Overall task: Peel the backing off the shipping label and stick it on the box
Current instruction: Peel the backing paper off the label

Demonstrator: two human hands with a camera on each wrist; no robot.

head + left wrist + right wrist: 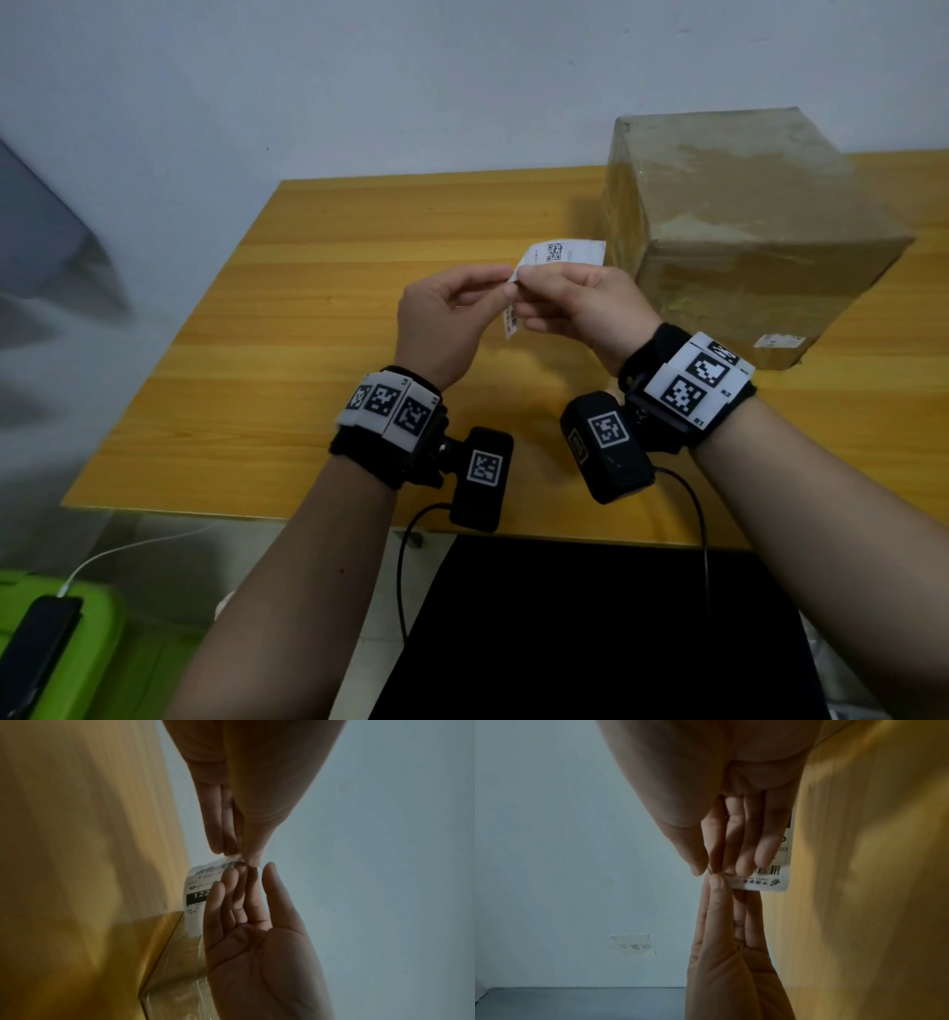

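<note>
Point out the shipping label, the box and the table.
shipping label (pixel 562 253): head view, printed face above the hands.
box (pixel 760 277): head view, near side wall.
table (pixel 318 329): head view, bare wood left of the hands.

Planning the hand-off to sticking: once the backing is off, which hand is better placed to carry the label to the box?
Probably the right hand: it holds most of the label and is nearer the box. The left hand pinches only a corner.

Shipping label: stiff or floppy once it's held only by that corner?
Probably floppy: the shipping label already curves over while both hands pinch one corner, left hand and right hand. Likely very light, since fingertip pinches alone carry it above the table. Once peeled, it may curl and stick to itself or the fingers; that is a guess.
</note>
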